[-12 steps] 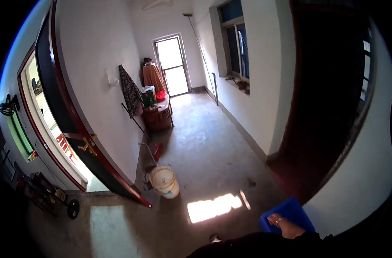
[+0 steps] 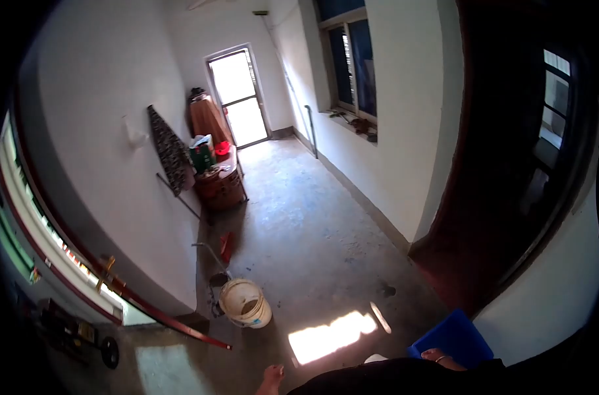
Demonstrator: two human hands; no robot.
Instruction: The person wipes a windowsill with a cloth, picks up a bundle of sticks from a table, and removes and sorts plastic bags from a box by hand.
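Note:
A blue plastic container is at the lower right, tilted beside the white wall. My right hand is at its near left edge, fingers curled over the rim. At the bottom centre, my left hand hangs above the concrete floor with its fingers curled in, and nothing shows in it. A whitish bucket stands on the floor ahead and to the left of that hand, apart from it.
An open door juts in at left. Beyond the bucket are a red dustpan and a basket-like stand holding a red bowl. A bright glass door closes the corridor. At right is a dark doorway.
My left hand has come into view at the bottom. The view has shifted, with the bucket now nearer. My right hand and the blue container sit slightly lower and further right.

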